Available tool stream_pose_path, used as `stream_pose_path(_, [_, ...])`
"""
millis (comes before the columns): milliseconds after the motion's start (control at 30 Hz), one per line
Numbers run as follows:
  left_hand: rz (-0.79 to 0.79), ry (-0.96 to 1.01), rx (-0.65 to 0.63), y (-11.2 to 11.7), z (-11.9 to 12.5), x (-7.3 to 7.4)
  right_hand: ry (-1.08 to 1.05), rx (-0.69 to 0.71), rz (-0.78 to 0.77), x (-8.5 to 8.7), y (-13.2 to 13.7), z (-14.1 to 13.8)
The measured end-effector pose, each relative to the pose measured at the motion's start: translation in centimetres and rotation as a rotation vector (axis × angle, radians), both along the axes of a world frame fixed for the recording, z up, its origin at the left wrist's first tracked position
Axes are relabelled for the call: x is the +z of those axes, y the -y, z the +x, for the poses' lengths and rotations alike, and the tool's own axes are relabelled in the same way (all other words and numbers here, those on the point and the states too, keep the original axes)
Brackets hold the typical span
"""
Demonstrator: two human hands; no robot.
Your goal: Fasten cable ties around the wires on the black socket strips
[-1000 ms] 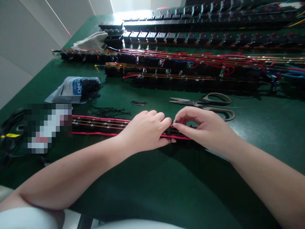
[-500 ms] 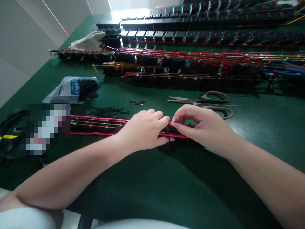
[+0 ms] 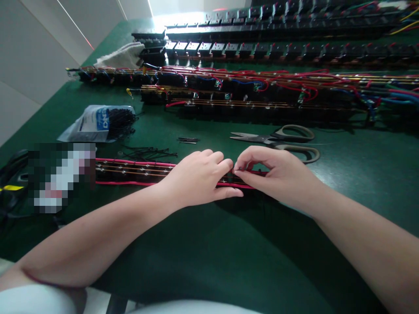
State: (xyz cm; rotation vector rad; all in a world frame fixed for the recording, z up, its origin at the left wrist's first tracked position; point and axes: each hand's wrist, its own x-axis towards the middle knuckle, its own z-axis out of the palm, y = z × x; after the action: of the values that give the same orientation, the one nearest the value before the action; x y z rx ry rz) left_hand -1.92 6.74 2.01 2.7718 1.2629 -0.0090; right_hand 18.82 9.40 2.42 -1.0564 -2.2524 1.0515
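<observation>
My left hand (image 3: 196,178) lies over a long black socket strip (image 3: 131,171) with copper-coloured rods and red wires along both sides. Its fingers curl over the far side and the thumb lies along the near side, gripping the strip. Close beside it, my right hand (image 3: 275,174) pinches a thin black cable tie at the strip, mostly hidden by thumb and fingertips. Loose black cable ties (image 3: 150,153) lie just beyond the strip, left of my hands. Behind my right hand rest open scissors (image 3: 275,138).
A clear bag (image 3: 94,124) of black cable ties lies at the left. Short black pieces (image 3: 188,140) sit mid-table. Wired strips (image 3: 229,87) and socket rows (image 3: 245,49) span the back, beside a white cloth (image 3: 121,55). Black cable (image 3: 13,174) lies at the left edge.
My left thumb has straightened and moved slightly right along the strip's near side. The right hand's pinch has shifted a little left and down. The rest stays put.
</observation>
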Motion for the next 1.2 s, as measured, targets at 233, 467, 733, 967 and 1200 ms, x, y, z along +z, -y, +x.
stream_pose_path(233, [-0.042, 0.010, 0.044, -0.09, 0.03, 0.10, 0.000, 0.022, -0.006, 0.27, 0.04, -0.04])
stream_pose_path(467, [-0.075, 0.009, 0.088, -0.08, 0.10, 0.24, 0.000, 0.056, 0.026, 0.06, -0.15, 0.23])
stream_pose_path(733, [-0.057, 0.003, 0.085, -0.10, 0.10, 0.19, 0.027, 0.078, 0.138, -0.55, -0.29, 0.10])
stream_pose_path(967, [-0.049, 0.013, 0.084, -0.09, 0.10, 0.19, 0.066, 0.091, 0.162, -0.16, -0.02, -0.08])
stream_pose_path(1200, [-0.036, 0.008, 0.078, -0.11, 0.09, 0.12, 0.009, 0.131, 0.215, -0.63, -0.14, -0.10])
